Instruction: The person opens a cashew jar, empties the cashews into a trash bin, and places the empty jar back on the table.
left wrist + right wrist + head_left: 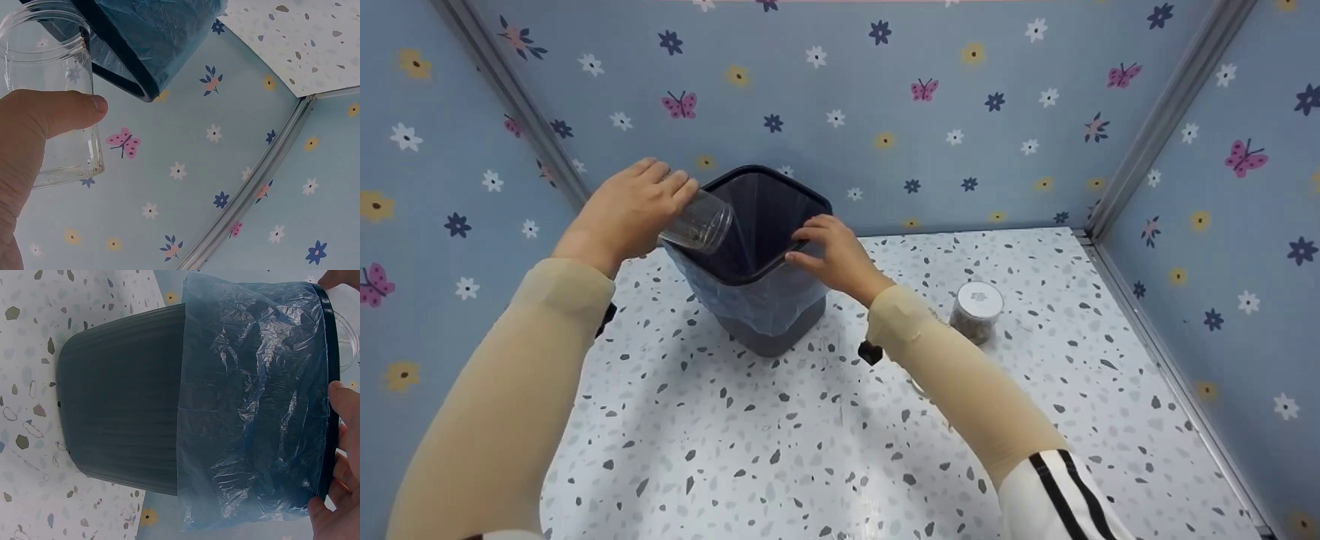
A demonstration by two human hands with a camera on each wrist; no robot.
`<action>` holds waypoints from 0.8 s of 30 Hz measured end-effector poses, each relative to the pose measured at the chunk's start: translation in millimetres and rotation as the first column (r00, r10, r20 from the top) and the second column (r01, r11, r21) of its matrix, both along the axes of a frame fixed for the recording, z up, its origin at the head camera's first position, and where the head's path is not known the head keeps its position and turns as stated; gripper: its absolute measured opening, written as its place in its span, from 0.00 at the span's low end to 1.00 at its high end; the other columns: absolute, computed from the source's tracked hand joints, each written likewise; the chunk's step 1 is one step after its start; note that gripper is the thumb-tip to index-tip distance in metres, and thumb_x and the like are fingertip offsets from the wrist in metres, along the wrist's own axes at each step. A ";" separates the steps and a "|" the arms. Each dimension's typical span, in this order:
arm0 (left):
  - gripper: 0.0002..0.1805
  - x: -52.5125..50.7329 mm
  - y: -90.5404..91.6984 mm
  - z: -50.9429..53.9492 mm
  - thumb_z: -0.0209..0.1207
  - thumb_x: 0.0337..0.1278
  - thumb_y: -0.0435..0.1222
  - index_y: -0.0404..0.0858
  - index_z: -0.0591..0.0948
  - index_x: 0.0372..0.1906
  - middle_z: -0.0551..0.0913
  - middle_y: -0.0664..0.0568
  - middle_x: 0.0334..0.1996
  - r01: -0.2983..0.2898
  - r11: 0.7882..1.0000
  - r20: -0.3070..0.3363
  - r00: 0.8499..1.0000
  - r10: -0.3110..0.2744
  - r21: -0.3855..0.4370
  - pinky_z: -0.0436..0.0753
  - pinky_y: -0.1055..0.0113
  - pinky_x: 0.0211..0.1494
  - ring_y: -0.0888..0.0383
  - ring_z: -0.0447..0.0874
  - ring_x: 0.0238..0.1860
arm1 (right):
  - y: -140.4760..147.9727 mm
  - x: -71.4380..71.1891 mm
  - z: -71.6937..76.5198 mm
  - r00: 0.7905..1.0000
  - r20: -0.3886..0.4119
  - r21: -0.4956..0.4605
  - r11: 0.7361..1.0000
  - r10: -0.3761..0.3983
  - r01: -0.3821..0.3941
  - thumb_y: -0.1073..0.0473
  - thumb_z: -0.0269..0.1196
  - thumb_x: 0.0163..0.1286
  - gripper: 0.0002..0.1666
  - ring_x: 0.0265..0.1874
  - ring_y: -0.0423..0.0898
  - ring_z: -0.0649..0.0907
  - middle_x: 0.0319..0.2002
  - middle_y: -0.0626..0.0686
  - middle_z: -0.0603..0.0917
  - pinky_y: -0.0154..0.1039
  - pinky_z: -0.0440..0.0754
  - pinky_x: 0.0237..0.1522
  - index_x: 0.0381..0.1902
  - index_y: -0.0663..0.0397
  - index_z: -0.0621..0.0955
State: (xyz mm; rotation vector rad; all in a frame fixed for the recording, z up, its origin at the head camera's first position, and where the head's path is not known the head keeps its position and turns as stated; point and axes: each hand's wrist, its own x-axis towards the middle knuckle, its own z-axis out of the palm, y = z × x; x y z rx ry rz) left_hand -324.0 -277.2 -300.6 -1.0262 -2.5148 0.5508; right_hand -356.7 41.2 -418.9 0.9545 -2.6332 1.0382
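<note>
On the desk (780, 450), a capped jar (976, 309) is standing right of the bin (780, 339). We are gripping the bin's rim with our right hand (844, 259); farther off, our left hand (631, 211) is clasping a jar (703, 223), tilted toward the opening.

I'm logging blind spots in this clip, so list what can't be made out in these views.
Bottom inside the bin: head view, dark and screened by its own side.
Base of the open jar: head view, hidden by the left hand.
Print on the lid: head view, too small.
Right hand: right wrist view, cut off by the right edge.
</note>
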 end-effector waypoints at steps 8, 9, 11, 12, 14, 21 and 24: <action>0.39 0.1 -2.2 -3.0 0.73 0.45 0.20 0.25 0.77 0.68 0.83 0.31 0.62 -0.018 0.998 0.015 1.000 0.017 0.057 0.76 0.42 0.77 0.32 0.80 0.63 | 0.0 -0.2 0.1 1.000 -0.002 0.008 1.000 -0.007 0.007 0.49 0.71 0.77 0.25 0.71 0.59 0.79 0.65 0.62 0.84 0.52 0.72 0.80 0.62 0.60 0.87; 0.38 0.3 -2.6 -3.2 0.71 0.46 0.19 0.25 0.77 0.69 0.83 0.30 0.62 -0.026 0.997 0.025 0.999 0.024 0.075 0.75 0.41 0.78 0.31 0.80 0.64 | -0.1 -0.2 0.2 1.000 -0.003 0.009 1.000 -0.008 0.008 0.49 0.71 0.77 0.25 0.71 0.59 0.79 0.65 0.62 0.84 0.52 0.72 0.80 0.62 0.60 0.87; 0.38 0.9 -3.5 -4.3 0.68 0.46 0.18 0.25 0.77 0.69 0.83 0.30 0.62 -0.030 0.992 0.037 0.999 0.026 0.120 0.75 0.40 0.78 0.30 0.80 0.64 | -0.4 -0.6 0.0 1.000 -0.003 0.008 1.000 -0.009 0.009 0.49 0.71 0.77 0.25 0.71 0.59 0.79 0.65 0.62 0.84 0.52 0.72 0.80 0.62 0.60 0.87; 0.38 1.0 -4.2 -5.4 0.67 0.46 0.18 0.25 0.77 0.69 0.83 0.29 0.62 -0.030 0.989 0.039 0.999 0.024 0.146 0.75 0.39 0.77 0.30 0.80 0.63 | -0.6 -0.9 -0.2 1.000 -0.002 0.008 1.000 -0.010 0.010 0.49 0.71 0.77 0.25 0.71 0.59 0.79 0.65 0.62 0.84 0.52 0.72 0.80 0.62 0.60 0.87; 0.37 1.8 -6.2 -8.1 0.66 0.45 0.18 0.24 0.77 0.69 0.84 0.29 0.62 -0.025 0.981 0.039 0.999 0.017 0.193 0.75 0.39 0.77 0.29 0.80 0.63 | -1.1 -1.4 -1.0 1.000 0.000 0.010 1.000 -0.013 0.013 0.49 0.71 0.77 0.25 0.72 0.58 0.78 0.65 0.62 0.84 0.52 0.72 0.80 0.62 0.60 0.87; 0.40 4.6 -14.0 -17.7 0.70 0.35 0.18 0.24 0.78 0.65 0.85 0.30 0.59 -0.022 0.951 0.042 0.999 0.010 0.308 0.76 0.38 0.76 0.29 0.81 0.60 | -1.4 0.7 0.0 0.999 0.040 0.015 1.000 -0.014 0.013 0.48 0.70 0.78 0.26 0.73 0.58 0.77 0.68 0.61 0.83 0.51 0.72 0.80 0.64 0.59 0.86; 0.44 5.5 -14.9 -19.2 0.76 0.32 0.20 0.25 0.77 0.66 0.85 0.31 0.60 -0.040 0.941 0.054 0.998 0.023 0.336 0.75 0.38 0.77 0.29 0.81 0.61 | -1.4 0.4 0.4 0.999 0.042 0.014 1.000 -0.018 0.018 0.48 0.70 0.78 0.26 0.74 0.58 0.77 0.69 0.61 0.82 0.51 0.71 0.81 0.65 0.59 0.86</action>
